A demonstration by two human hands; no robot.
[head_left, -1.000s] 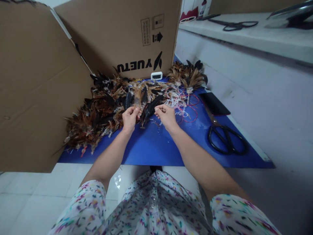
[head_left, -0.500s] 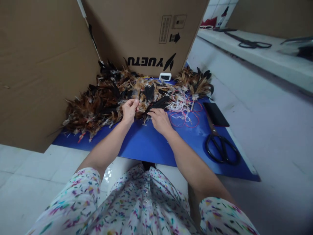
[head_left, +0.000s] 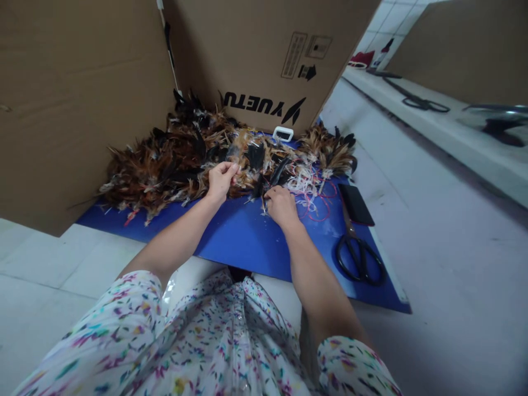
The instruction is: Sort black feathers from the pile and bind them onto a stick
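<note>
My left hand [head_left: 221, 180] is closed in a pinch, thumb against forefinger, at the front of a heap of brown and black feathers [head_left: 154, 165]. What sits between its fingertips is too small to make out. Just to the right, my right hand [head_left: 282, 206] has its fingers closed on a dark feather [head_left: 279, 171] that slants up from the fingertips. Loose black feathers lie between the two hands. Beside the right hand is a tangle of white and red string [head_left: 309, 184].
A blue board [head_left: 239, 236] lies under everything. Black-handled scissors [head_left: 359, 259] and a dark phone [head_left: 357, 204] rest at its right. Cardboard [head_left: 256, 49] walls off the back and left. A small white-framed device [head_left: 282, 134] stands behind the feathers. More scissors [head_left: 424, 103] lie on the ledge.
My right hand has curled its fingers tighter, and the dark feather by it points more upright. My left hand keeps its pinch in nearly the same place. The camera view has shifted and tilted slightly.
</note>
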